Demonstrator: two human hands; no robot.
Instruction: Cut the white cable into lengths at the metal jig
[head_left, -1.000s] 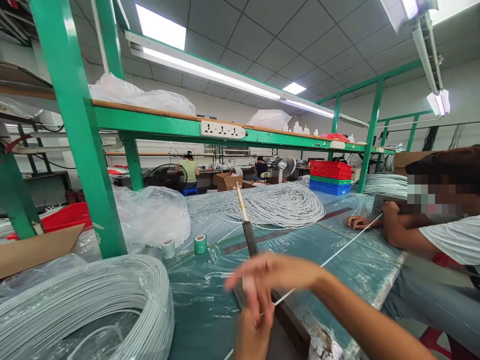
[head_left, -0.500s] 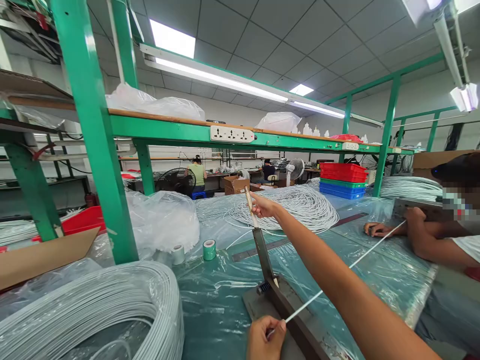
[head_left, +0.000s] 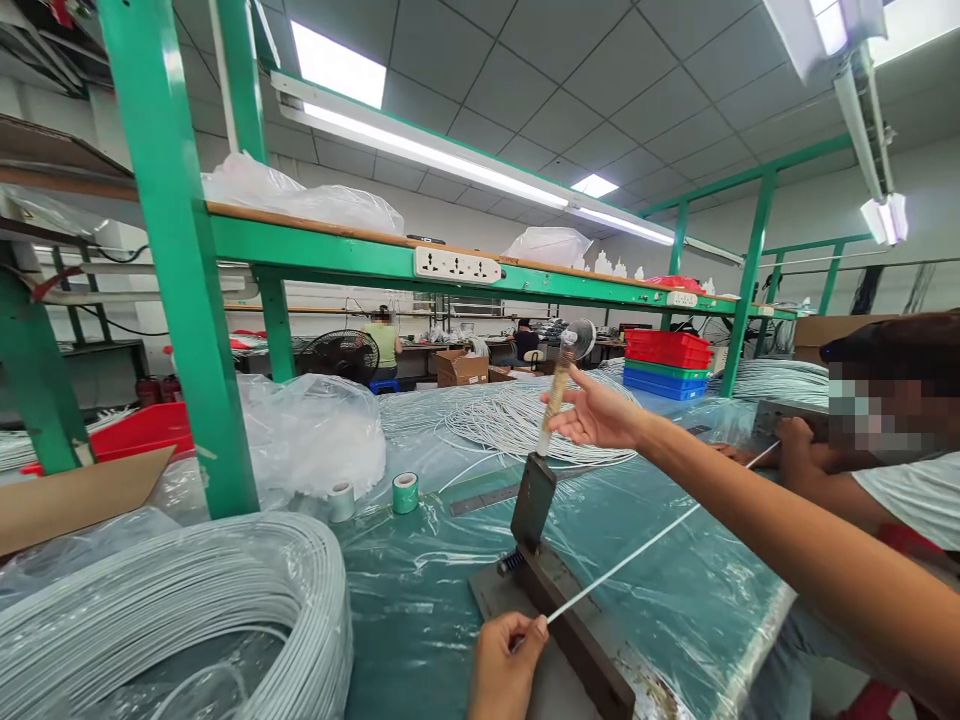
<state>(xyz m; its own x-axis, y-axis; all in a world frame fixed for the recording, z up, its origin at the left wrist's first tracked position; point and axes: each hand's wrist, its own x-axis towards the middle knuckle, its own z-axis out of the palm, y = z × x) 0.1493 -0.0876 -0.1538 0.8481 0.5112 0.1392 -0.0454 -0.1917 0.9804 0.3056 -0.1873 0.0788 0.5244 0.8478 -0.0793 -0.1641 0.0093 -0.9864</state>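
My left hand [head_left: 504, 660] is low in the middle, pinching the near end of a thin white cable [head_left: 637, 552] that lies across the base of a lever cutter [head_left: 559, 625]. The cable runs taut to the right, where a co-worker's hand [head_left: 795, 440] holds it on the table. My right hand [head_left: 600, 412] reaches forward and grips the upright handle [head_left: 556, 400] of the cutter's raised blade arm [head_left: 532, 500].
A big coil of white cable [head_left: 187, 620] lies at the lower left and another [head_left: 525, 415] behind the cutter. Two tape rolls [head_left: 405, 492] and a plastic bag [head_left: 307, 430] sit by a green post [head_left: 187, 290]. Stacked crates [head_left: 664, 360] stand at the back.
My right hand went from near my left hand up to the cutter's handle and now holds it, the handle tilted to the right. My left hand keeps the cable's end.
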